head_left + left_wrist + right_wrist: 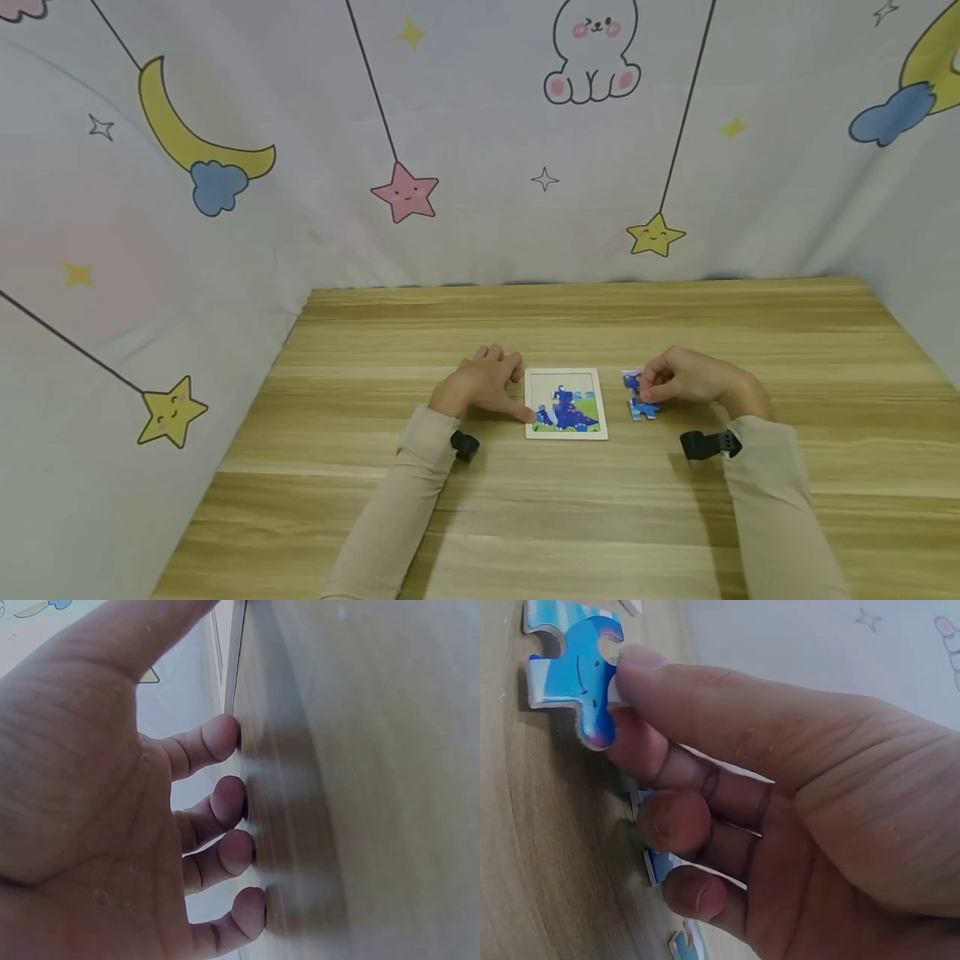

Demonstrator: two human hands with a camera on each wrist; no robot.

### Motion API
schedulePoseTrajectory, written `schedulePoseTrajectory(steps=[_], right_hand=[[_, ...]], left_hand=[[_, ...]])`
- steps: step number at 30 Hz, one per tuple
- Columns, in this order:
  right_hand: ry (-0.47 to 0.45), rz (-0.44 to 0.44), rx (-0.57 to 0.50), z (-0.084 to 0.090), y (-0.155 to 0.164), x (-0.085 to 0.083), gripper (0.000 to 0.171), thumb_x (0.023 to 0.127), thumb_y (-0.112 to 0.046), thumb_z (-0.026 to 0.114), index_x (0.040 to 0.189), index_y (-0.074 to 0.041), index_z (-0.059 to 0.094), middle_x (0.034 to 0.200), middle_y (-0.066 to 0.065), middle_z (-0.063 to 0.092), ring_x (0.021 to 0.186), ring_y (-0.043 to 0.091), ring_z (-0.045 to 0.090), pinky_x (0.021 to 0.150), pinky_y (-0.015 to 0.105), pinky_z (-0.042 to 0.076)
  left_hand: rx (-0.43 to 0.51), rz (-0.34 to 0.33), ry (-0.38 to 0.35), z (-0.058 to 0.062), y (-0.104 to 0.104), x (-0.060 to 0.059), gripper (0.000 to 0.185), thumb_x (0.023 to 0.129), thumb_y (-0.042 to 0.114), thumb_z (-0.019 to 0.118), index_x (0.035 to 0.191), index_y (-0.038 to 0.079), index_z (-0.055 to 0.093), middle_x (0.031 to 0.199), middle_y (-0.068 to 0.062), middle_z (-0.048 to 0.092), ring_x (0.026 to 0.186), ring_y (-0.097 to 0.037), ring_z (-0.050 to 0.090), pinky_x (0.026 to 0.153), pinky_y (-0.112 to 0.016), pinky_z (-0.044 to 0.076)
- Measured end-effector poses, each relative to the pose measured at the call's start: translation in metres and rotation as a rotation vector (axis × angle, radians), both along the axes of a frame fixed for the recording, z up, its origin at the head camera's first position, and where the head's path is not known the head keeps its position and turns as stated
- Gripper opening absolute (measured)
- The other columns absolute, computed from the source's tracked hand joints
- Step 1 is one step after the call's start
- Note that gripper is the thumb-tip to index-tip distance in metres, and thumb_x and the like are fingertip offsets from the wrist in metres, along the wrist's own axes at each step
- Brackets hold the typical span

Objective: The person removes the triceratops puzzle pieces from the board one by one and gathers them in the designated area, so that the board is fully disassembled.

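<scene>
Wooden table (525,500), seen from the head camera. The right hand (686,379) pinches a blue jigsaw piece (577,671) between thumb and forefinger, lifting it off a small cluster of loose pieces (643,407) lying just right of the puzzle board (566,403). The piece is held tilted, one knob (598,729) pointing toward the table; no clear long axis shows. The board lies flat, its longer sides running near to far, partly filled with a blue dinosaur picture. The left hand (480,385) holds nothing: its curled fingertips (225,739) rest on the table and the thumb touches the board's left edge.
</scene>
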State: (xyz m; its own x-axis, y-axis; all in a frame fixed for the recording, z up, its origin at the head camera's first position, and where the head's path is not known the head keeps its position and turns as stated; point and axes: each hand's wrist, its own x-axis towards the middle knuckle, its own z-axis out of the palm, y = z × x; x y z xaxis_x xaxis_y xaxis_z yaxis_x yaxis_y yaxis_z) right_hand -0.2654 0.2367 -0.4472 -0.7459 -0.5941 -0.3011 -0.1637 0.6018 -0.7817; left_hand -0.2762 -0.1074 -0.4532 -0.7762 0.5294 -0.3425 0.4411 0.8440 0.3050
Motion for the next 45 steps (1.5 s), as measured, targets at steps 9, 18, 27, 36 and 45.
schedulePoseTrajectory(steps=[9,18,27,36,45], right_hand=[[0.027,0.002,0.06,0.002,-0.005,0.002,0.008,0.093,-0.008,0.069,0.087,-0.004,0.069,0.077,-0.002,0.059,0.071,0.013,0.05,0.063,0.025,0.041],[0.029,-0.007,0.077,0.006,-0.011,0.004,0.009,0.094,-0.005,0.066,0.086,-0.002,0.068,0.077,-0.001,0.059,0.07,0.013,0.049,0.062,0.025,0.04],[0.109,0.035,0.017,0.008,-0.036,0.004,0.015,0.094,-0.01,0.07,0.102,0.0,0.064,0.075,0.001,0.054,0.065,0.014,0.048,0.059,0.026,0.041],[0.166,0.138,0.0,-0.002,-0.075,0.003,0.041,0.093,-0.01,0.071,0.131,-0.001,0.059,0.074,-0.001,0.055,0.062,0.012,0.047,0.059,0.027,0.04],[0.134,0.155,0.03,-0.006,-0.09,0.004,0.05,0.089,-0.009,0.076,0.132,0.0,0.053,0.071,0.0,0.056,0.061,0.011,0.048,0.059,0.026,0.038]], left_hand=[[-0.007,0.006,0.003,0.0,0.0,0.0,0.061,0.076,0.064,0.078,0.104,0.02,0.045,0.101,-0.003,0.038,0.094,-0.021,0.035,0.076,-0.037,0.029],[0.001,0.005,0.005,-0.001,0.0,0.0,0.062,0.076,0.064,0.078,0.104,0.02,0.046,0.102,-0.003,0.038,0.095,-0.022,0.036,0.076,-0.036,0.029],[0.005,0.013,0.002,-0.002,0.0,0.0,0.062,0.075,0.064,0.078,0.104,0.02,0.046,0.102,-0.003,0.039,0.095,-0.022,0.036,0.077,-0.038,0.03],[-0.011,0.023,0.005,-0.001,0.001,0.0,0.062,0.075,0.065,0.078,0.104,0.02,0.046,0.101,-0.003,0.039,0.095,-0.022,0.037,0.077,-0.038,0.031],[-0.015,0.031,0.01,-0.001,0.002,-0.002,0.062,0.075,0.065,0.078,0.104,0.02,0.047,0.102,-0.003,0.04,0.096,-0.021,0.038,0.077,-0.037,0.032]])
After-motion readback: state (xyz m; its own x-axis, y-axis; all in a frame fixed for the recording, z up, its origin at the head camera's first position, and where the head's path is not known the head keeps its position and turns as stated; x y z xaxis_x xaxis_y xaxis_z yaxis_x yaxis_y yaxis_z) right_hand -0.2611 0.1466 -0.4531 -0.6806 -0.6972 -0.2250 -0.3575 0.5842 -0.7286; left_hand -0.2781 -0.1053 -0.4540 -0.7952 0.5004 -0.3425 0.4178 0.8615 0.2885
